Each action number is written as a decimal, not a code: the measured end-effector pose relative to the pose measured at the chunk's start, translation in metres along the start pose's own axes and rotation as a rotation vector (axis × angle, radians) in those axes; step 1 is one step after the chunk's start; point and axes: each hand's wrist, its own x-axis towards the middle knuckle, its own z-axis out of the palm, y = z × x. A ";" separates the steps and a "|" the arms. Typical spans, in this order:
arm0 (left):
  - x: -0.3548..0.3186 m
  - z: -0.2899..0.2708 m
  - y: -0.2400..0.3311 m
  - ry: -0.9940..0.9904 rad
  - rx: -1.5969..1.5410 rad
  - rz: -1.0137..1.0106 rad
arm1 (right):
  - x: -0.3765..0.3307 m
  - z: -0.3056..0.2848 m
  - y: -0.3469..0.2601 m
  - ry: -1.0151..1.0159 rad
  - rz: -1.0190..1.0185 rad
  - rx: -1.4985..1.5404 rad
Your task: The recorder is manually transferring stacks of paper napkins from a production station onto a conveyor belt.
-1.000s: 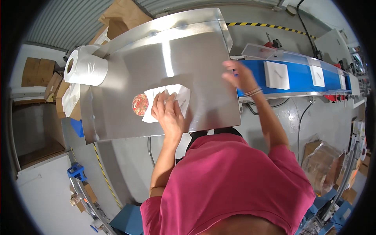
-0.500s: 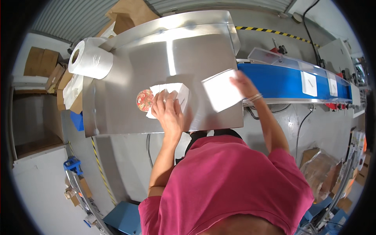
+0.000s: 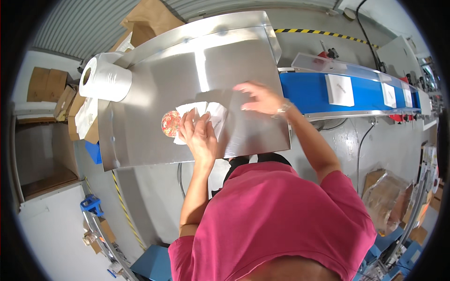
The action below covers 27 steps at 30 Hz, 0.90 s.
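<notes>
Head view of a packing station. The left hand (image 3: 199, 136) lies flat, fingers spread, pressing on a small stack of thin white sachets (image 3: 206, 117) near the front of the steel table (image 3: 154, 93); a round red-patterned disc (image 3: 170, 123) lies touching the stack's left side. The right hand (image 3: 260, 97), blurred, hovers open just right of the stack with its fingers apart; whether it grips a sachet cannot be told. The sachets look light, limp and slick on polished metal, so they probably slide readily and are best taken by a free edge or corner while the flat palm pins the rest. The table's front edge lies near the left wrist; open steel extends behind and to the right, up to the blue conveyor (image 3: 309, 93) carrying further white packets (image 3: 339, 89). A paper roll (image 3: 105, 79) occupies the far left corner.
</notes>
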 end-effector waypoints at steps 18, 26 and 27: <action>-0.004 -0.002 -0.023 0.092 0.103 0.059 | -0.096 -0.094 0.120 0.814 0.448 -0.190; -0.002 -0.004 -0.019 0.084 0.080 0.012 | -0.102 -0.116 0.118 1.000 0.620 -1.030; -0.002 -0.004 -0.019 0.063 0.055 -0.007 | -0.095 -0.110 0.106 1.073 0.647 -1.516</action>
